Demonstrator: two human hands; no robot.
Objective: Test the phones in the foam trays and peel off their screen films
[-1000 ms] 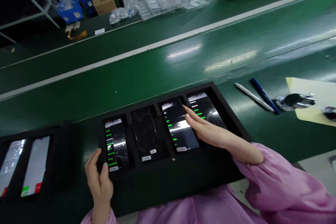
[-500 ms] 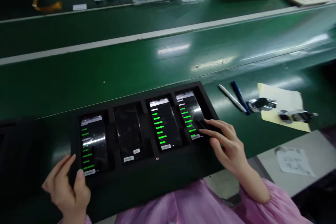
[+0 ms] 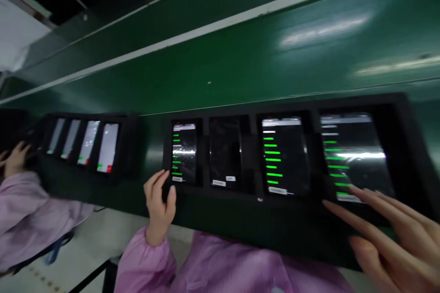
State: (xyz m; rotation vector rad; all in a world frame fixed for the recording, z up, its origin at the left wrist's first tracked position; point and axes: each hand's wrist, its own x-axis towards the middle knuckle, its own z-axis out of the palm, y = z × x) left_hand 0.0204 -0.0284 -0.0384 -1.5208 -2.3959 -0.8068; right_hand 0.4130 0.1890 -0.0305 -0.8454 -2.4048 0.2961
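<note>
A black tray [image 3: 254, 188] in front of me holds phones in separate slots. The left phone [image 3: 188, 160], the third phone [image 3: 292, 155] and the right phone [image 3: 364, 139] show green bars on dark screens. On the second phone [image 3: 225, 146] the screen is dark, with two white labels near its bottom. My left hand [image 3: 160, 199] is at the tray's left front corner, thumb and fingers apart, holding nothing. Over the lower end of the right phone, my right hand [image 3: 395, 233] has its fingers stretched out; whether they touch the screen I cannot tell.
To the left, another black tray [image 3: 125, 146] holds several phones with pale lit screens. A co-worker's hand [image 3: 17, 158] and pink sleeve [image 3: 20, 197] are at the far left. Behind my tray runs a green surface [image 3: 213, 64] with a pale rail [image 3: 206, 32].
My view has swung left, bringing the second tray and the co-worker into sight while the pens and yellow paper have left it. The right hand's fingers have shifted down the right phone.
</note>
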